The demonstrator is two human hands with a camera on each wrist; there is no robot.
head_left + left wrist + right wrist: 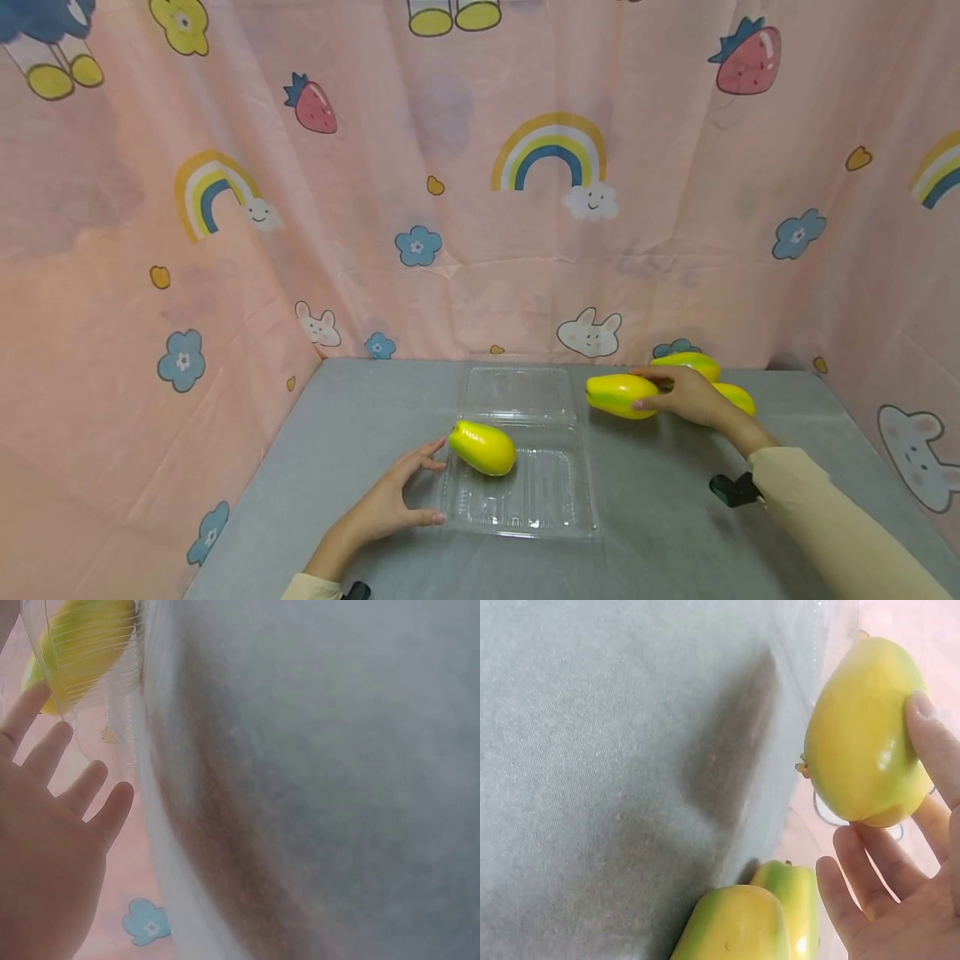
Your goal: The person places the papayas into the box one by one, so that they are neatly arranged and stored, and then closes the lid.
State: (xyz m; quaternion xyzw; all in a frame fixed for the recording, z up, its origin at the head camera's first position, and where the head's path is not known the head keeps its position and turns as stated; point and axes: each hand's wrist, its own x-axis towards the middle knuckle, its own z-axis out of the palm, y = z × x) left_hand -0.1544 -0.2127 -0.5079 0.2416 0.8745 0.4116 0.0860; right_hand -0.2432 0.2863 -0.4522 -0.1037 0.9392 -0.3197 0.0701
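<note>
My right hand holds a yellow-green papaya between thumb and fingers, to the right of a clear plastic clamshell box. In the right wrist view this papaya is off the table, its shadow below. Another papaya lies in the box's near half, toward the left. Beside the box's left edge, my left hand has its fingers spread and holds nothing. Whether its fingertips touch the box, I cannot tell. Through the clear wall, the left wrist view shows the boxed papaya.
Behind and beside my right hand lie two more papayas, one at the back and one farther right. The box's lid lies open toward the back of the grey table. A pink patterned curtain hangs behind.
</note>
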